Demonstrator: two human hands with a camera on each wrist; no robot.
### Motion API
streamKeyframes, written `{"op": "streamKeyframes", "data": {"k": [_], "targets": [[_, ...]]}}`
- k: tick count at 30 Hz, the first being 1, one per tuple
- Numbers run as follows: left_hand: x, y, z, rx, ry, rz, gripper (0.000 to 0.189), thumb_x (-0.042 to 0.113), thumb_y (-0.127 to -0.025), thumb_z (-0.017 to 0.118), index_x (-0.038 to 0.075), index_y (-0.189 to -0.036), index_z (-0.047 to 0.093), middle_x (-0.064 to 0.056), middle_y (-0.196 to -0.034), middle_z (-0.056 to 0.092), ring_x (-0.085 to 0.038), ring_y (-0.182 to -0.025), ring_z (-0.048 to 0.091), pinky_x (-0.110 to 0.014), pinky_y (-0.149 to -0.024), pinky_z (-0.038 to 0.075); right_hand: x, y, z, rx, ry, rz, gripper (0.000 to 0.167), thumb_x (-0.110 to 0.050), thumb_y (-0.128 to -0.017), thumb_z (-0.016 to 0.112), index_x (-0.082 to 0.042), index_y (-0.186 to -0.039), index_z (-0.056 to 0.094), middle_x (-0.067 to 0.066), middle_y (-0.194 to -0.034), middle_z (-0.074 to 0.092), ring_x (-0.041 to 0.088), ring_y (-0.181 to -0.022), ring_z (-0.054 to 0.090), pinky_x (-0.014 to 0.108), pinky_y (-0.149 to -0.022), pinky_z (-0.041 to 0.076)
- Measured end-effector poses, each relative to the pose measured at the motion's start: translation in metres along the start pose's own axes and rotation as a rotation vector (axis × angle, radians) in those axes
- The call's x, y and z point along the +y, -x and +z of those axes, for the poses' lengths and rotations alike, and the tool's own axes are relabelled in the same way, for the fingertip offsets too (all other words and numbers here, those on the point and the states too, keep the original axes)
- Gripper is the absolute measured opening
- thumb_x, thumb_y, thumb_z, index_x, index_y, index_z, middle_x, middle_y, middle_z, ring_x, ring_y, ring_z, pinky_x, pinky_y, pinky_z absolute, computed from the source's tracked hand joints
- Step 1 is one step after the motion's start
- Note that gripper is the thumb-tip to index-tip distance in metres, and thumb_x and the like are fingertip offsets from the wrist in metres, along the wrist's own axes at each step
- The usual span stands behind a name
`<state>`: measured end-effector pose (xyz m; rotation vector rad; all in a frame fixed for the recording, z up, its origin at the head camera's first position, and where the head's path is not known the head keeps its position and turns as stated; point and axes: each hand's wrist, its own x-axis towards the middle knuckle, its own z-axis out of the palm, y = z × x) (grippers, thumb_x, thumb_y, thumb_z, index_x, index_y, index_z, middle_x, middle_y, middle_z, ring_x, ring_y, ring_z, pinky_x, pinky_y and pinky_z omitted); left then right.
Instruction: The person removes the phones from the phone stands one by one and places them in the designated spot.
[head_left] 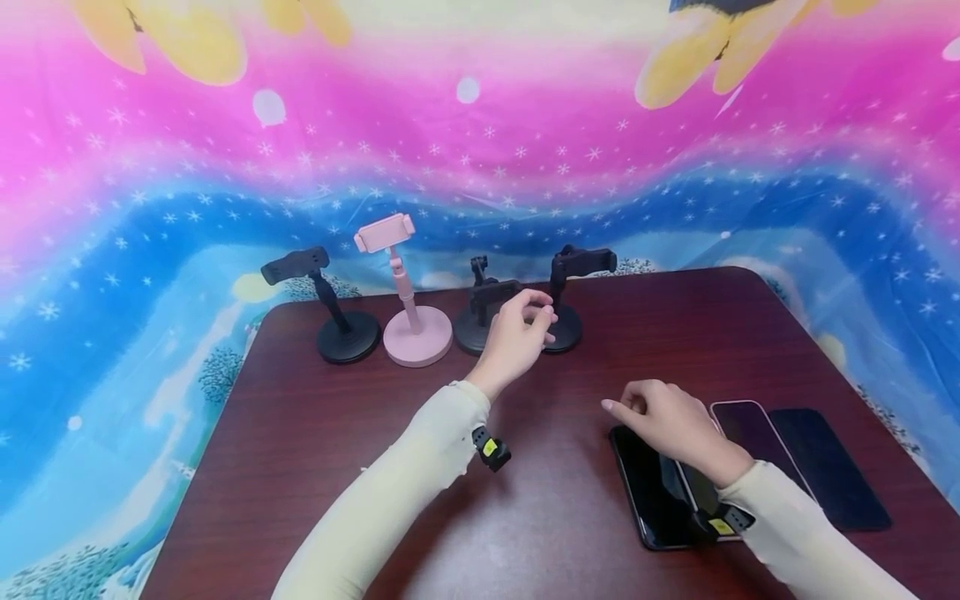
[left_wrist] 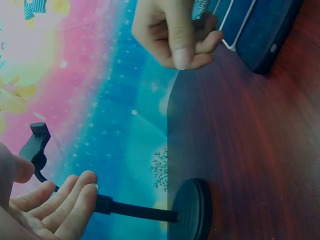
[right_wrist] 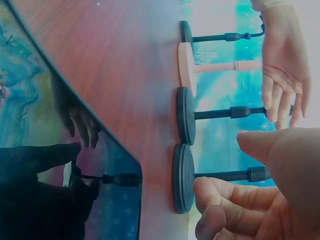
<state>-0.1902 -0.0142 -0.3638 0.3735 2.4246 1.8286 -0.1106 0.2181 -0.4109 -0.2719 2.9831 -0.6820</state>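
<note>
My left hand (head_left: 519,333) hangs in the air in front of the two right-hand black phone stands, its fingers loosely bent and holding nothing. Nearest to it are the rightmost black phone stand (head_left: 567,327) and a lower black phone stand (head_left: 474,329), partly hidden behind the hand. Above the phones hovers my right hand (head_left: 670,421), fingers loosely curled with nothing between them. Below it lies a black smartphone (head_left: 651,492), and its screen (right_wrist: 75,130) mirrors the hand in the right wrist view. A second phone (head_left: 701,492) is mostly covered by the right arm.
A pink phone stand (head_left: 417,337) and another black phone stand (head_left: 348,337) are lined up at the table's back left. Two more phones, one light-rimmed (head_left: 757,429) and one dark (head_left: 832,471), lie at the right. A patterned cloth (head_left: 480,150) hangs behind the brown table (head_left: 315,467).
</note>
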Motion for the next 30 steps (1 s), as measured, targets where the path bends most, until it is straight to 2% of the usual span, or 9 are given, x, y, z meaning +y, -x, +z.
{"op": "streamKeyframes", "data": {"k": [7, 14, 21, 26, 30], "targets": [[-0.011, 0.014, -0.004, 0.010, 0.014, 0.001, 0.022, 0.022, -0.107, 0.052, 0.011, -0.123, 0.062, -0.010, -0.110, 0.075, -0.019, -0.081, 0.074, -0.033, -0.078, 0.063, -0.006, -0.003, 0.005, 0.007, -0.030, -0.009, 0.031, -0.044, -0.097, 0.066, -0.019, -0.079, 0.068, -0.005, -0.057, 0.050, 0.012, -0.050, 0.046, 0.027, -0.044, 0.034], [-0.021, 0.025, -0.006, 0.019, 0.028, 0.001, 0.021, 0.020, -0.107, 0.052, 0.009, -0.120, 0.063, -0.013, -0.107, 0.075, -0.033, -0.088, 0.075, -0.034, -0.078, 0.063, -0.012, -0.006, 0.010, 0.027, -0.040, -0.023, 0.024, -0.040, -0.096, 0.068, -0.018, -0.085, 0.071, -0.007, -0.060, 0.053, 0.011, -0.051, 0.047, 0.028, -0.046, 0.037], [-0.031, 0.038, -0.010, 0.025, 0.025, -0.016, 0.018, 0.017, -0.105, 0.055, 0.008, -0.117, 0.064, -0.013, -0.107, 0.074, -0.021, -0.084, 0.074, -0.037, -0.080, 0.064, -0.020, -0.007, 0.016, 0.053, -0.056, -0.044, 0.023, -0.040, -0.095, 0.069, -0.017, -0.092, 0.071, -0.009, -0.067, 0.060, 0.009, -0.055, 0.049, 0.026, -0.049, 0.040], [-0.037, 0.045, -0.012, 0.039, -0.005, -0.011, 0.017, 0.017, -0.102, 0.059, 0.009, -0.116, 0.065, -0.012, -0.105, 0.073, -0.022, -0.089, 0.074, -0.031, -0.080, 0.063, -0.025, -0.008, 0.018, 0.074, -0.057, -0.068, 0.020, -0.037, -0.095, 0.070, -0.018, -0.092, 0.069, -0.010, -0.070, 0.063, 0.006, -0.059, 0.052, 0.025, -0.054, 0.042], [-0.042, 0.050, -0.014, 0.048, -0.044, 0.011, 0.018, 0.017, -0.101, 0.061, 0.010, -0.117, 0.065, -0.010, -0.108, 0.073, -0.022, -0.100, 0.073, -0.033, -0.087, 0.061, -0.029, -0.008, 0.020, 0.080, -0.068, -0.086, 0.017, -0.034, -0.095, 0.070, -0.017, -0.093, 0.069, -0.011, -0.072, 0.065, 0.003, -0.062, 0.054, 0.025, -0.056, 0.043]]}}
